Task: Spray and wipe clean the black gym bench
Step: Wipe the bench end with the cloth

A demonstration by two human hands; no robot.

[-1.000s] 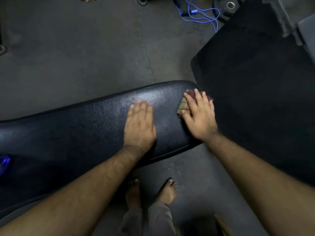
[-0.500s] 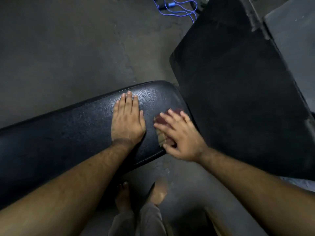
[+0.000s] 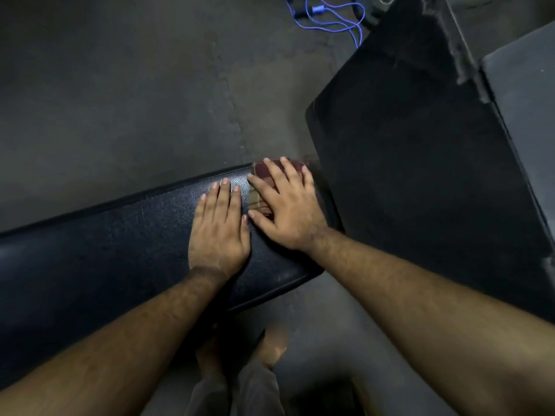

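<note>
The black gym bench (image 3: pixel 105 244) runs from the left edge to the middle of the view, its padded top slightly shiny. My left hand (image 3: pixel 217 229) lies flat on the pad near its right end, fingers together, holding nothing. My right hand (image 3: pixel 285 205) presses flat on a dark red and tan cloth (image 3: pixel 262 172) at the far right corner of the pad. Most of the cloth is hidden under the palm and fingers. No spray bottle is in view.
A large black padded block (image 3: pixel 420 175) stands close to the bench's right end. A blue cable (image 3: pixel 330 16) lies on the grey floor at the top. My bare feet (image 3: pixel 270 343) are on the floor in front of the bench.
My right hand slid the cloth from the near edge of the pad's end up to its far corner. My left hand stayed flat on the pad.
</note>
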